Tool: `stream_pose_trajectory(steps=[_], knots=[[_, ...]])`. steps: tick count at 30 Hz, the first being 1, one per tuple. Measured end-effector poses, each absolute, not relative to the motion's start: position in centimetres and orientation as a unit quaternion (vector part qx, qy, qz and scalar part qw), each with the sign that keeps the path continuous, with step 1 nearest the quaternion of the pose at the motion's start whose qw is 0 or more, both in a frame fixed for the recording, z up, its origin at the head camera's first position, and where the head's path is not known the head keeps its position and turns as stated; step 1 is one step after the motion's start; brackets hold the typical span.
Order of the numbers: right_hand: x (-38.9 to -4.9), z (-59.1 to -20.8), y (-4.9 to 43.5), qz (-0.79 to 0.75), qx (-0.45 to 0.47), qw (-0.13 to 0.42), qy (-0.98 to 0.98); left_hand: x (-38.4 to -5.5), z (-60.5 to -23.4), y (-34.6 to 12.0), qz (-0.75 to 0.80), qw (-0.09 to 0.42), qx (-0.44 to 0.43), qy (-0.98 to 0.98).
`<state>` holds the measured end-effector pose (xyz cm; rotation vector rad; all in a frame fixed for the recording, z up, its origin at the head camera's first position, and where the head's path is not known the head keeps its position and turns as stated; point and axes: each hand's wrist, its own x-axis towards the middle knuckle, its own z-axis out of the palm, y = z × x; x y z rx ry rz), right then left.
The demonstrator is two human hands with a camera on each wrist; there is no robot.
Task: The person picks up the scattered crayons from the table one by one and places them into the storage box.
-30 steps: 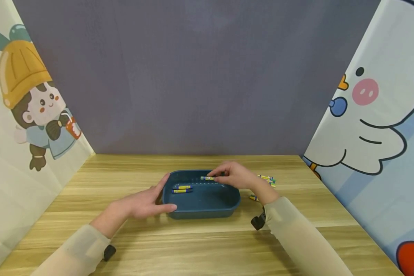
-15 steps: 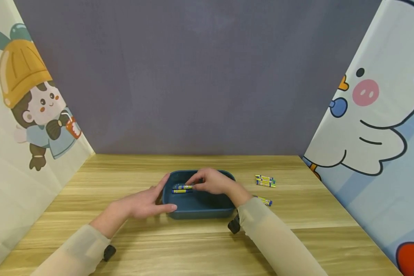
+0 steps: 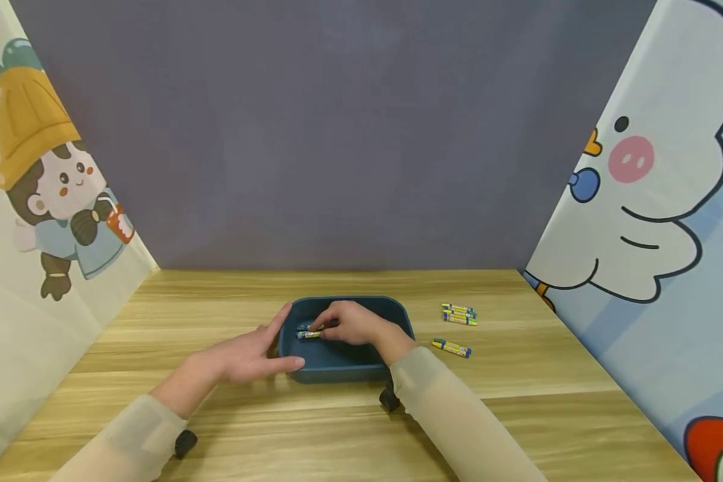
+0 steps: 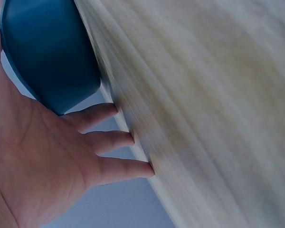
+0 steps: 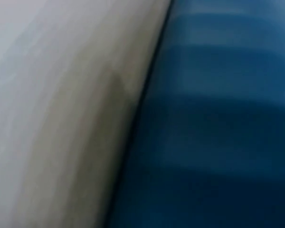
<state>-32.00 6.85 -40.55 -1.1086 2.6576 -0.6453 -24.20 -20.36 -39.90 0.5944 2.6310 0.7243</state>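
Note:
A dark blue plastic basket point(image 3: 352, 376) stands on the wooden table. My left hand point(image 3: 247, 358) rests against its left end with fingers spread and straight, the thumb along the near rim. In the left wrist view, three fingertips of the left hand point(image 4: 52, 152) touch the tabletop beside the basket point(image 4: 52, 52). Inside the basket, near its left end, my right hand point(image 3: 352, 325) pinches a yellow-wrapped crayon point(image 3: 307, 335). More crayons lie just behind it, partly covered by the fingers. The right wrist view shows only the blurred basket wall point(image 5: 218, 118) and table.
To the right of the basket, a small group of yellow-wrapped crayons point(image 3: 460, 314) lies on the table point(image 3: 536, 375). Closer to me is a pair of crayons point(image 3: 452, 347). A grey panel point(image 3: 343, 134) rises behind the table, with printed cartoon walls on both sides.
My right hand has carried the crayon leftward across the basket and down beside the other crayons. The crayons on the table have come into fuller view. My left hand stays at the basket's end.

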Motion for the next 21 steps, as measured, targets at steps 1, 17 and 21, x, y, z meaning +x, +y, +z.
stream_pose_trajectory(steps=[1,17,21], knots=[[-31.99,-40.61,6.79,-0.212,-0.373,0.096,0.898,-24.2,-39.89,-20.37,0.255,0.173,0.21,0.928],[-31.95,-41.12,6.09,-0.194,-0.36,0.079,0.909,-24.52,-40.05,-20.53,0.258,0.16,0.229,0.925],[-31.97,-41.12,6.1,-0.198,-0.362,0.079,0.907,-24.54,-40.12,-20.54,0.257,0.158,0.228,0.926]])
